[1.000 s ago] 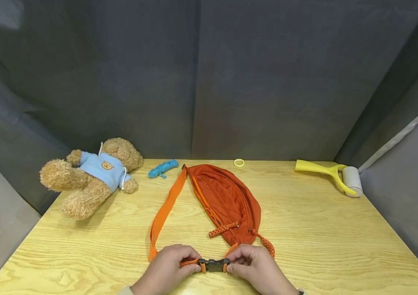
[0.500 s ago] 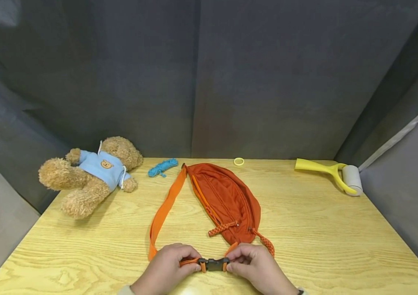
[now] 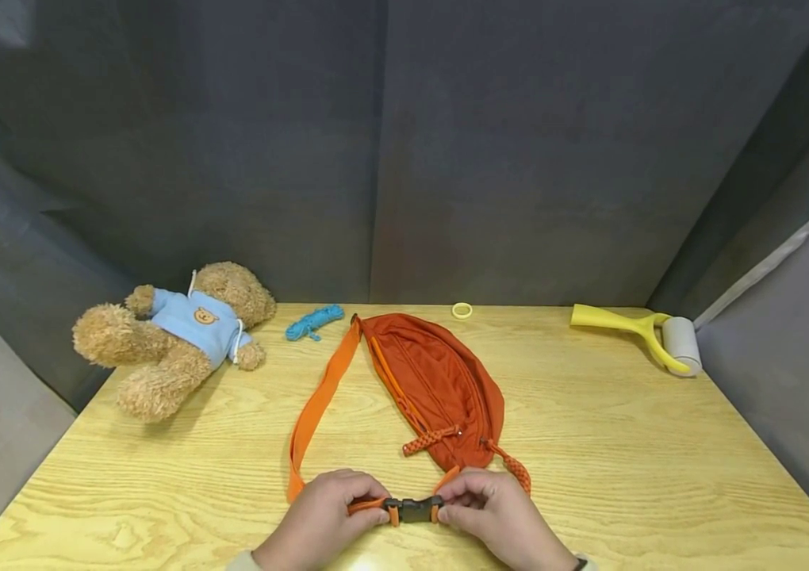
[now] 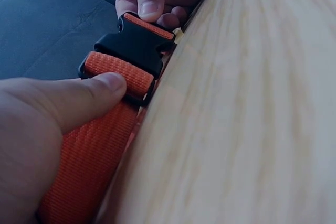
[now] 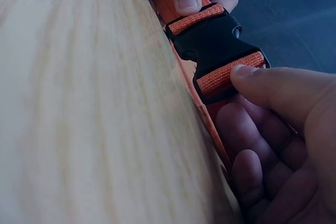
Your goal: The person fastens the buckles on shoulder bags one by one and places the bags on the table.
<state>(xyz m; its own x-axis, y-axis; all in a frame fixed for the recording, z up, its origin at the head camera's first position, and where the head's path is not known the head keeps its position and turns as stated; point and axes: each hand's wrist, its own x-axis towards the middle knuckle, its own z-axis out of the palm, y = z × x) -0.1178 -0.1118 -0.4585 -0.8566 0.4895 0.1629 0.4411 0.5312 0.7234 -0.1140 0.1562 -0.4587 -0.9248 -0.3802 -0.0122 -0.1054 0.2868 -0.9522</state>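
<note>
Head view: the left hand point(image 3: 329, 511) and the right hand point(image 3: 500, 511) pinch the two ends of a black buckle point(image 3: 416, 510), low over the near part of the table point(image 3: 626, 476). The buckle is on the orange strap point(image 3: 319, 403) of a red bag point(image 3: 443, 388), which lies just past the hands. The two halves look joined, so I think the clipping is done. Little seems left: neither hand has let go. Held against one second ago, hardly anything is new. The hands and buckle look the same; the whole picture has slid up a tiny bit, maybe from the head tipping. A teddy bear point(image 3: 197, 327), blue string point(image 3: 315, 322), a yellow ring point(image 3: 462, 317) and a roller point(image 3: 615, 320) lie in the same spots.

Left wrist view: the left thumb is down on the strap at the near end of the buckle. The other left fingers are hidden, so I can't tell how they bend.

Right wrist view: the right thumb presses the strap's loop at the near end, with the other fingers curled below. No gap shows between the halves. I can't tell if the buckle touches the table.
</note>
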